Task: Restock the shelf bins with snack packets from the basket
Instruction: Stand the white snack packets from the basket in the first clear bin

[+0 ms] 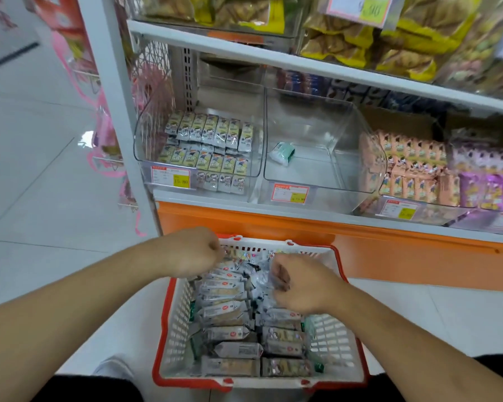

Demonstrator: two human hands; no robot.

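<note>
1. Nearest to us sits the basket [174, 323], white slotted walls with a red rim, on the pale floor in front of the shelf unit. It is packed with snack packets [230, 338], mostly silver-grey wrappers lying in rough rows.
2. Our left hand [190, 253] is at the basket's far left corner, fingers curled down into the packets; we cannot tell whether it actually grips one.
3. Our right hand [295, 287] is over the middle of the basket, fingers curled, and it seems to pinch a crinkled silver wrapper at its fingertips, though blur leaves this unsure.
4. Beyond the basket runs the orange base [360, 236] of the shelf unit.
5. On the lowest shelf, the left bin [143, 134], clear plastic, holds rows of small packets standing upright, with a price tag [171, 177] on its front.
6. Just beside it, the middle bin [357, 132] holds a single green-and-white packet [283, 152] lying near its left wall.
7. To the right, further bins hold peach packets [410, 163] and purple packets [482, 181].
8. Above, yellow-edged bags [389, 39] fill the upper shelf.
</note>
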